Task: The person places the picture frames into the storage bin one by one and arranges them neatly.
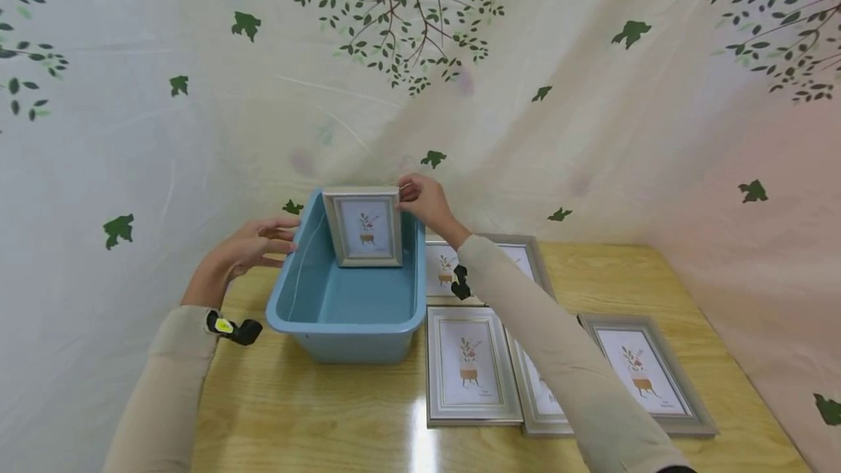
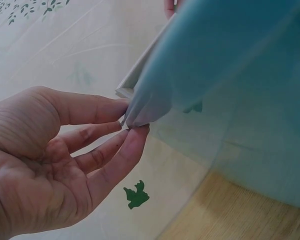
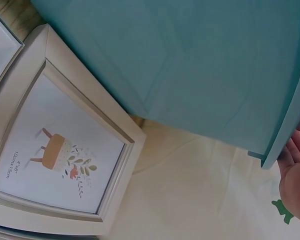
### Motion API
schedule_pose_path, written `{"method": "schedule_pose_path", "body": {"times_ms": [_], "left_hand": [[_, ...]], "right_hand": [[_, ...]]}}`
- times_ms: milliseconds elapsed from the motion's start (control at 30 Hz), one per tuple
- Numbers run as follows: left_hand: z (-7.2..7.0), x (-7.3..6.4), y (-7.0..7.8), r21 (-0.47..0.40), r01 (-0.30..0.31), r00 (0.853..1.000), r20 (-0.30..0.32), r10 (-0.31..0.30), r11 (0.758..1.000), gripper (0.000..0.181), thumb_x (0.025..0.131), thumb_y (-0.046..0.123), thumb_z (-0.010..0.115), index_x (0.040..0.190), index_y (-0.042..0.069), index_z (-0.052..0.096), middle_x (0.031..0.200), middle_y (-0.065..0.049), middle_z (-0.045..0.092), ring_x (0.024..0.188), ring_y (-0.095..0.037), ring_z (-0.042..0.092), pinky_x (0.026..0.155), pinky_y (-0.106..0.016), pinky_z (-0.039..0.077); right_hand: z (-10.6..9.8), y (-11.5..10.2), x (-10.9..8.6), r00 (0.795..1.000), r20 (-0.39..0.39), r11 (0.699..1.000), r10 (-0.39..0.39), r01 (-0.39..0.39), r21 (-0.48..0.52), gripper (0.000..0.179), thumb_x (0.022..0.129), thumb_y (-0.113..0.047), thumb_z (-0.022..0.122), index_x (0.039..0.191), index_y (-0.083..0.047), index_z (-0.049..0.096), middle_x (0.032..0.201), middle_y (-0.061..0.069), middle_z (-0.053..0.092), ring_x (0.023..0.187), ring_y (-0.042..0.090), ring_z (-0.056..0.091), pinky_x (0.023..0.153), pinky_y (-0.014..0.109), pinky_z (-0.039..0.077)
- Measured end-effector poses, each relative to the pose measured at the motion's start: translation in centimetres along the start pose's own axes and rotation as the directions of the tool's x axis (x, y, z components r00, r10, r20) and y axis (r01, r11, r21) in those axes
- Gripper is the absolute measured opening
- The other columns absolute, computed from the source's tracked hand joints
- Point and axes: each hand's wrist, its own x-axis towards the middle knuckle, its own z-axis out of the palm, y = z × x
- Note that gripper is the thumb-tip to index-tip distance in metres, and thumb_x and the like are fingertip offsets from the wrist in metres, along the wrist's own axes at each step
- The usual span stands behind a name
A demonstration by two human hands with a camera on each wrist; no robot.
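A blue plastic tub (image 1: 348,328) stands on the wooden table. Inside it, toward the far end, a silvery picture frame (image 1: 365,229) with a potted-plant print is upright and leans slightly back. My right hand (image 1: 430,203) holds this frame by its upper right corner; in the right wrist view the hand (image 3: 296,182) shows only partly, by the tub's rim. At the left side, my left hand (image 1: 248,248) pinches the tub's rim between thumb and fingers, seen closely in the left wrist view (image 2: 65,155).
Right of the tub, several similar frames lie face up: a near one (image 1: 473,414), one partly under my right forearm (image 1: 550,425), a far-right one (image 1: 703,414) and others behind. A leaf-patterned cloth (image 1: 368,130) hangs behind the table (image 1: 315,414).
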Motion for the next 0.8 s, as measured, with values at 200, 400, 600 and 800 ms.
{"method": "schedule_pose_path", "body": {"times_ms": [200, 400, 600, 800], "left_hand": [[-0.08, 0.01, -0.02, -0.012, -0.001, 1.0, -0.006, 0.001, 1.0, 0.076, 0.102, 0.018, 0.063, 0.163, 0.008, 0.02, 0.158, -0.031, 0.034, 0.142, -0.048, 0.041, 0.107, -0.06, 0.049], [0.0, -0.03, -0.04, -0.028, 0.009, 1.0, -0.013, -0.009, 1.0, 0.074, 0.102, 0.018, 0.063, 0.163, 0.01, 0.022, 0.158, -0.03, 0.035, 0.142, -0.048, 0.042, 0.108, -0.06, 0.048], [0.1, -0.11, -0.48, -0.036, 0.004, 1.0, -0.009, -0.005, 0.999, 0.074, 0.102, 0.02, 0.064, 0.163, 0.011, 0.023, 0.158, -0.029, 0.037, 0.142, -0.047, 0.043, 0.108, -0.059, 0.048], [0.09, -0.27, -0.61, -0.03, -0.014, 1.0, -0.017, 0.013, 0.999, 0.075, 0.101, 0.021, 0.064, 0.163, 0.009, 0.023, 0.158, -0.03, 0.037, 0.142, -0.047, 0.042, 0.108, -0.06, 0.049]], "right_hand": [[0.0, 0.15, 0.5, 1.0, 0.011, 0.998, -0.026, 0.027, -0.054, 0.034, 0.086, 0.004, 0.078, 0.117, 0.006, 0.065, 0.109, 0.023, 0.074, 0.1, 0.034, 0.073, 0.091, 0.04, 0.06], [-0.03, 0.32, 0.64, 1.0, 0.0, 0.997, -0.025, 0.025, -0.073, 0.035, 0.087, 0.005, 0.076, 0.121, 0.007, 0.066, 0.113, 0.022, 0.072, 0.104, 0.034, 0.072, 0.094, 0.04, 0.059], [0.18, 0.81, 0.58, 0.999, 0.003, 0.992, -0.034, 0.034, -0.118, 0.035, 0.09, 0.002, 0.074, 0.124, 0.005, 0.066, 0.116, 0.02, 0.072, 0.106, 0.031, 0.071, 0.096, 0.038, 0.059], [0.21, 0.69, 0.67, 0.998, 0.008, 0.984, -0.064, 0.064, -0.166, 0.036, 0.091, 0.001, 0.073, 0.126, 0.006, 0.066, 0.118, 0.02, 0.072, 0.107, 0.031, 0.07, 0.098, 0.039, 0.058]]}}
